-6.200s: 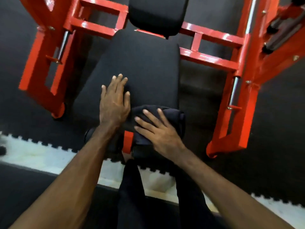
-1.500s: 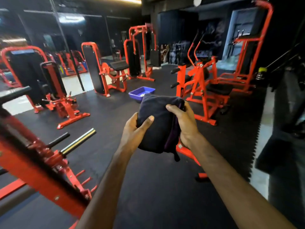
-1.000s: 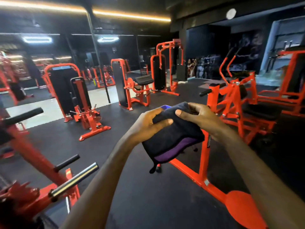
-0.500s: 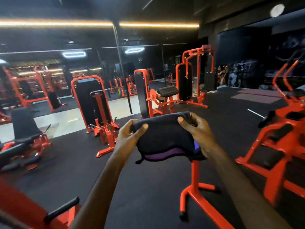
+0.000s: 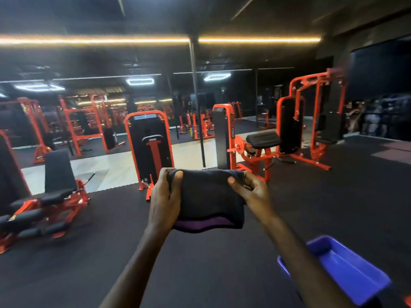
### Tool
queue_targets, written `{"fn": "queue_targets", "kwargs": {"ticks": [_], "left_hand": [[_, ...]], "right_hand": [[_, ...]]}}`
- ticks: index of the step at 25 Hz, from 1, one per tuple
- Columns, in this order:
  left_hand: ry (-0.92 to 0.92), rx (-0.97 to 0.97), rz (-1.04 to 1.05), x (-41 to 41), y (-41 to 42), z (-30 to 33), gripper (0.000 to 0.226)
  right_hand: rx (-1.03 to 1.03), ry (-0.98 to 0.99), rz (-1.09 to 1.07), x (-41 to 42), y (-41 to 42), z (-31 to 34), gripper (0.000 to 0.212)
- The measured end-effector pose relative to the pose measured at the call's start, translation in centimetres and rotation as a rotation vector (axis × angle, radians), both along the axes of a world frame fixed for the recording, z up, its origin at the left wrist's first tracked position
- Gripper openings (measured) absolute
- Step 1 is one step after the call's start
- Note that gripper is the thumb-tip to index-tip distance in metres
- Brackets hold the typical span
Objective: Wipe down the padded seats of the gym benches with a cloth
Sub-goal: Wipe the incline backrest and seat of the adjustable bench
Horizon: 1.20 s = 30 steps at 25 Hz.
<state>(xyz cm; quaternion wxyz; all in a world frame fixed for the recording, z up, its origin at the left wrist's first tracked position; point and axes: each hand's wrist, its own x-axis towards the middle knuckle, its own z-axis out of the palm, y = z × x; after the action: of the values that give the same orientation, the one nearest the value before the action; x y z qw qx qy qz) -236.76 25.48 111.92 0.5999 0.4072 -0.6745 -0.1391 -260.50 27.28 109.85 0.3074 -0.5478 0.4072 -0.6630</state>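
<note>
Cloth: I see the dark folded cloth [image 5: 208, 197] held up in the air in front of me, in the middle of the head view. A purple layer shows along its bottom edge.
Left hand: my left hand [image 5: 165, 197] grips the left side of the cloth. The thumb lies on top and the fingers [image 5: 163, 174] curl round the edge.
Right hand: my right hand [image 5: 252, 192] holds the right side of the cloth. Its thumb presses on the front and the other fingers wrap behind.
Floor: a dark rubber floor [image 5: 222, 274] lies below my arms. A pale strip of floor runs farther back.
Blue tray: a blue plastic tray [image 5: 347, 268] sits on the floor at the lower right, partly behind my right arm.
Seat on the left: a red machine with a black padded seat [image 5: 58, 194] stands at the left, well apart from the cloth.
Seat ahead: another red machine with a black pad [image 5: 262, 138] stands past the cloth, to the right.
Far back: more red machines stand there, a bit blurred.
</note>
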Motion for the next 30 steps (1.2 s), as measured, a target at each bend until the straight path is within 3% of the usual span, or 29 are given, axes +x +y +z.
{"fn": "queue_targets", "kwargs": {"ticks": [7, 14, 19, 25, 27, 30], "left_hand": [[-0.003, 0.008, 0.023, 2.4, -29.6, -3.0, 0.027], [-0.072, -0.059, 0.007, 2.3, -58.3, 0.7, 0.025], [-0.057, -0.135, -0.016, 0.7, -76.5, 0.2, 0.022], [-0.072, -0.141, 0.105, 0.1, -100.8, 0.0, 0.020], [-0.035, -0.114, 0.137, 0.0, -108.0, 0.5, 0.022], [0.018, -0.093, 0.161, -0.5, -118.6, -0.1, 0.021]], "right_hand": [[0.019, 0.055, 0.003, 2.1, -29.9, -2.9, 0.020], [-0.051, 0.231, -0.254, 1.6, -58.1, -0.4, 0.039], [0.013, 0.191, -0.220, 1.4, -77.5, -0.8, 0.017], [0.096, 0.153, -0.127, 2.5, -103.9, -1.2, 0.016], [0.117, 0.083, -0.076, 3.7, -111.6, -1.0, 0.027], [0.161, -0.028, 0.108, 6.3, -122.8, -2.2, 0.065]]}}
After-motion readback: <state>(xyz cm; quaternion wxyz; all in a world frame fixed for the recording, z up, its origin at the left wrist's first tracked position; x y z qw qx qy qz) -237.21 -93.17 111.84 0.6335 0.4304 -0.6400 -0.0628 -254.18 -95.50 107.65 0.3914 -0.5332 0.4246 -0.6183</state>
